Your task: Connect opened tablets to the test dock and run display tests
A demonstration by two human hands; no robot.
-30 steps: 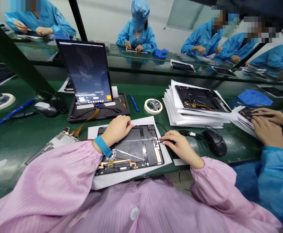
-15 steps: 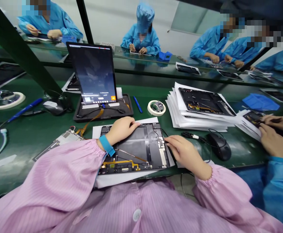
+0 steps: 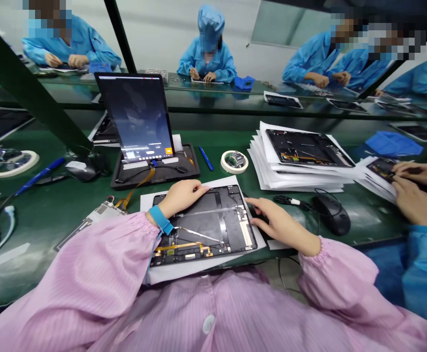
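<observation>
An opened tablet housing lies on white paper, its inner side up. Inside it show orange flex cables and a small circuit board near the right edge. My left hand lies over the far left part and grips the far edge; some of its fingers are hidden. A blue wrist strap circles that wrist. At the right edge, beside the small board, is my right hand, thumb and index finger apart, with nothing visible between them. The fingertips are close to the edge; contact is unclear.
A lit tablet screen stands in a black tray behind. Rightward are a tape roll, a paper stack bearing another housing, and a mouse. A co-worker's hands work at far right.
My right hand's fingers have parted from their pinch at the housing's right edge. My left hand keeps its place on the housing. The view has shifted slightly.
</observation>
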